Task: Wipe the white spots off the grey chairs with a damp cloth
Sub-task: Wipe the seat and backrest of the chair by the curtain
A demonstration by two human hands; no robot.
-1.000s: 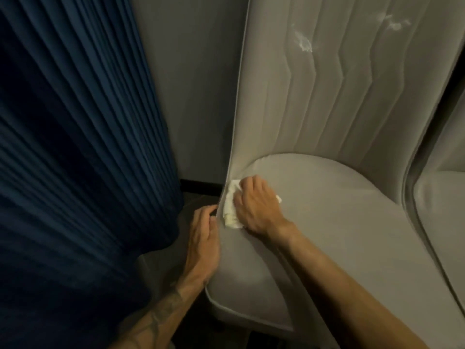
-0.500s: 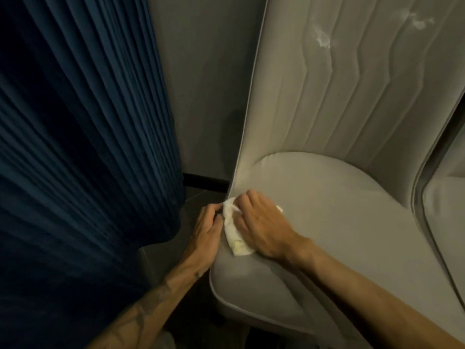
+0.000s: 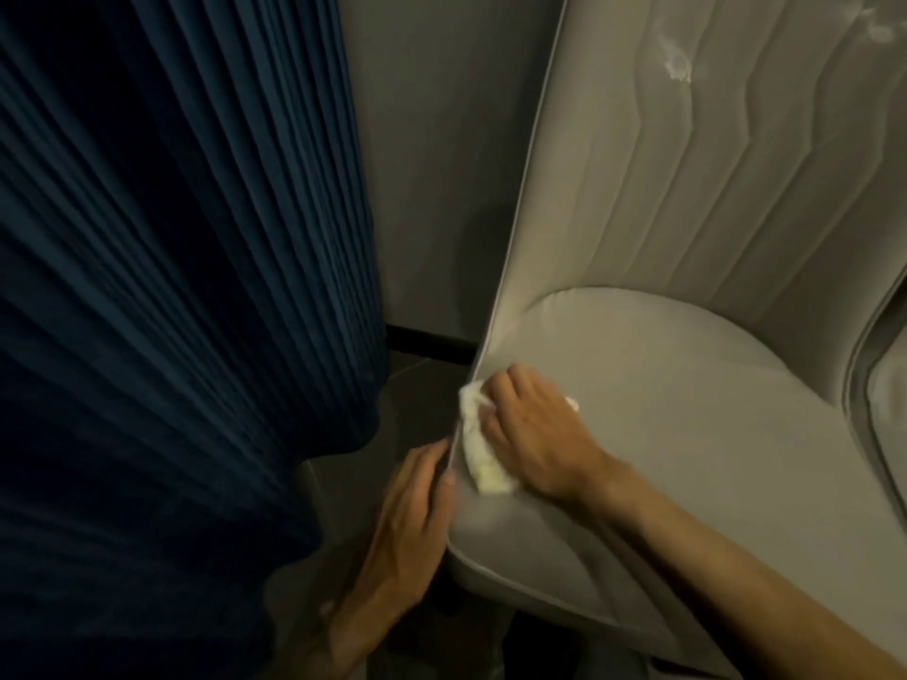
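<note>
A grey upholstered chair [image 3: 687, 409] fills the right half of the view. My right hand [image 3: 535, 434] presses a crumpled white cloth [image 3: 478, 444] onto the left edge of its seat, fingers curled over the cloth. My left hand [image 3: 417, 512] lies flat against the outer left side of the seat, fingers straight, fingertips at the piped seam. A white spot [image 3: 677, 66] marks the quilted backrest, and another white spot [image 3: 878, 27] shows at the top right corner.
A dark blue pleated curtain [image 3: 172, 287] hangs close on the left. A grey wall [image 3: 441, 164] with a black skirting stands behind. Part of a second grey chair [image 3: 888, 400] shows at the right edge. Dark floor lies below.
My right hand and the cloth slid along the seat's left edge toward me, then stayed near it. My left hand dropped lower along the seat's side. The camera shifted slightly.
</note>
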